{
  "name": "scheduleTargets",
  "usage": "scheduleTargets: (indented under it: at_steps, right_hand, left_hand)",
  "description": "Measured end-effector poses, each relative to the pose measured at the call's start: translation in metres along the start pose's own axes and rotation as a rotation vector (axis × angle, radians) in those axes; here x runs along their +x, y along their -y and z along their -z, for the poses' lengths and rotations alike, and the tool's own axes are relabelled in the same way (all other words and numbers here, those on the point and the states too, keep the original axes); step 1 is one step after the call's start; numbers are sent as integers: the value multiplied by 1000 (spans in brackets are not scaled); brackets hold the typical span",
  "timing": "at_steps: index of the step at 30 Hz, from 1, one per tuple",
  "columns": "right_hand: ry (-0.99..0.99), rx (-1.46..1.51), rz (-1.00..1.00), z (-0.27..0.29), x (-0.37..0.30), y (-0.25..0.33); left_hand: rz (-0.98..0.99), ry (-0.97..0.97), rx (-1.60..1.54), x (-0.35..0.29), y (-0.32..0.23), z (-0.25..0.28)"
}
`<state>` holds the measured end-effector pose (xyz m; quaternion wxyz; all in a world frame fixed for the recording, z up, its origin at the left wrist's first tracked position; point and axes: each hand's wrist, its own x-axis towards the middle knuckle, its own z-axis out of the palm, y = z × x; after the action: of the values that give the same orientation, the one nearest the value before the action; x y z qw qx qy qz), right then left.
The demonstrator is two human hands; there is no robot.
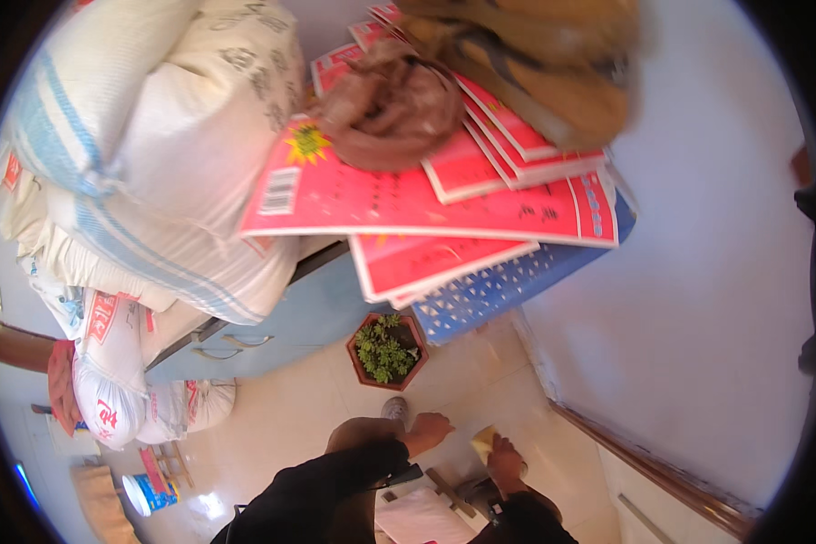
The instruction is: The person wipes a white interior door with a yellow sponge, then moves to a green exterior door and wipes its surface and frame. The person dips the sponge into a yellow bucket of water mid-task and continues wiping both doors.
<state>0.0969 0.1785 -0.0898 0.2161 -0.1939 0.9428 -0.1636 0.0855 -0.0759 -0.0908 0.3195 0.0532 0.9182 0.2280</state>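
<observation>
My left hand [429,432] is low in the middle, in front of my shoe, with its fingers curled. Whatever may be inside it is too small to make out. To its right, my right hand [506,462] grips a small yellow piece [483,442], whose kind I cannot tell; it looks flat and soft, like a cloth or sponge. A gap separates the two hands, and both are above the tiled floor. Beyond them stands a green leafy plant [386,350] in a reddish six-sided pot [414,376].
White woven sacks [199,163] crowd a blue cabinet [313,308] at left. Pink printed packs [372,204] overhang a blue patterned box [490,295], topped by a brown cloth [394,109] and bag [535,63]. A pale wall [698,272] rises at right; a pink-topped stool [422,515] is below.
</observation>
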Motion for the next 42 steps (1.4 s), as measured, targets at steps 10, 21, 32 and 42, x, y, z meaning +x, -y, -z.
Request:
scheduleTargets:
  at_steps: [10,21,32,42]
  right_hand:
    - [371,1247,-449,139,-31,163]
    - [772,919,-300,276,8,370]
    - [1214,890,21,274,20,554]
    - [1358,306,262,237,37,576]
  left_hand:
    - [223,-261,-840,-182,-67,100]
    - [293,-516,-823,-332,-13,232]
    - [802,-914,-1039,-491,14,269]
    - [1601,-1068,-1107,-621,-114,114]
